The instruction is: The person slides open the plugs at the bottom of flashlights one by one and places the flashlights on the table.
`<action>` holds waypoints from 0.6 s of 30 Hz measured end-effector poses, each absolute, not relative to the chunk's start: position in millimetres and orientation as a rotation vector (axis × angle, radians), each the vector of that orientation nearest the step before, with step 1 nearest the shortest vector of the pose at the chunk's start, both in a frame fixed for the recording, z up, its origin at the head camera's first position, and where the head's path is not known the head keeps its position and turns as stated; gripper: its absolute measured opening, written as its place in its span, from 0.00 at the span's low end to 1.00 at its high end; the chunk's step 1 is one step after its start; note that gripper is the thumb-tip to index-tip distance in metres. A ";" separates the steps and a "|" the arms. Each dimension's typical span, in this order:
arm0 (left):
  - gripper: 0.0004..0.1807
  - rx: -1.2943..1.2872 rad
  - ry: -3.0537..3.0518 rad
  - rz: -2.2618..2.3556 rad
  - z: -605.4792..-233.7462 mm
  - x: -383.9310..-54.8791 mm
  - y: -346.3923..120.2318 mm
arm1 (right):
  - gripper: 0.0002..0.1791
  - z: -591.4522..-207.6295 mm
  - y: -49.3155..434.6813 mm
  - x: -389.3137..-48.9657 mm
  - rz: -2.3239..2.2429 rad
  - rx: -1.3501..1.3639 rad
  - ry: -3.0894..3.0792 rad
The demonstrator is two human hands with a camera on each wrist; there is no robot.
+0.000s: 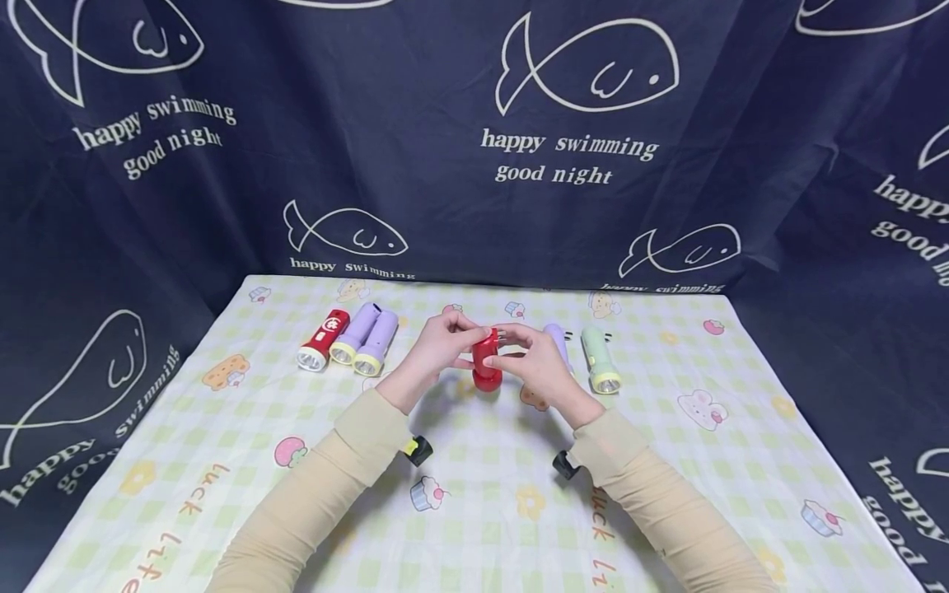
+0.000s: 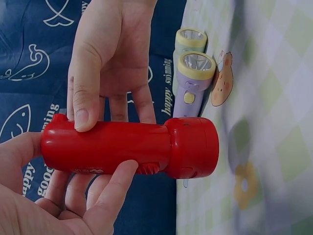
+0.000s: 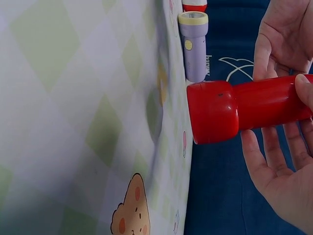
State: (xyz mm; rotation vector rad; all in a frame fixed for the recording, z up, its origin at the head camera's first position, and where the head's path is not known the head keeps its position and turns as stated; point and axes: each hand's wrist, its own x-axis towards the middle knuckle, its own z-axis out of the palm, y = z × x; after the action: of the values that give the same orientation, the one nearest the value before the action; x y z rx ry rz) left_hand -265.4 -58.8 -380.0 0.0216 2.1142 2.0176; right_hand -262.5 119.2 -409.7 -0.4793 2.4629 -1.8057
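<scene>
Both hands hold a red flashlight [image 1: 486, 362] above the table, its wide head pointing down. Small metal prongs [image 1: 502, 335] stick out sideways near its upper end. My left hand [image 1: 443, 344] grips it, with a thumb or finger at the tail end and another finger along the body beside the ribbed switch [image 2: 148, 168]. From the other side my right hand [image 1: 539, 356] pinches the body, its thumb [image 2: 82, 117] laid on the red barrel near the tail. The right wrist view shows the smooth back of the flashlight's head [image 3: 213, 112].
On the left of the table lie a red flashlight with a white head [image 1: 323, 339] and two purple ones [image 1: 357, 331] with yellow rims. To the right, a green flashlight [image 1: 599, 359] lies beside a purple one [image 2: 190, 93], partly behind my right hand. A dark blue curtain [image 1: 445, 123] hangs behind.
</scene>
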 end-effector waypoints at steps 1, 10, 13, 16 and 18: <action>0.11 0.025 2.116 2.017 -380.2 -265.6 -58.8 | 0.26 -410.0 119.3 -262.7 -1.808 -0.480 2.462; 0.11 0.050 2.136 2.015 -380.1 -266.1 -58.2 | 0.26 -409.9 119.7 -263.5 -1.807 -0.513 2.478; 0.11 0.065 2.141 2.015 -379.9 -266.0 -57.7 | 0.26 -409.7 120.1 -263.6 -1.813 -0.524 2.473; 0.11 0.062 2.139 2.021 -379.4 -265.5 -57.1 | 0.26 -409.4 120.6 -263.6 -1.818 -0.519 2.473; 0.12 0.061 2.140 2.024 -379.3 -265.3 -56.8 | 0.26 -409.4 120.9 -264.0 -1.817 -0.518 2.477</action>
State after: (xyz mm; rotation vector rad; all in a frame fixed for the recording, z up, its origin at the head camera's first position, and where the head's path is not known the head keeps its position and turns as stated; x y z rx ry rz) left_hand -265.3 -56.8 -379.3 0.0606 2.1400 2.0243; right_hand -264.0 120.9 -409.4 -0.5181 2.4768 -1.8175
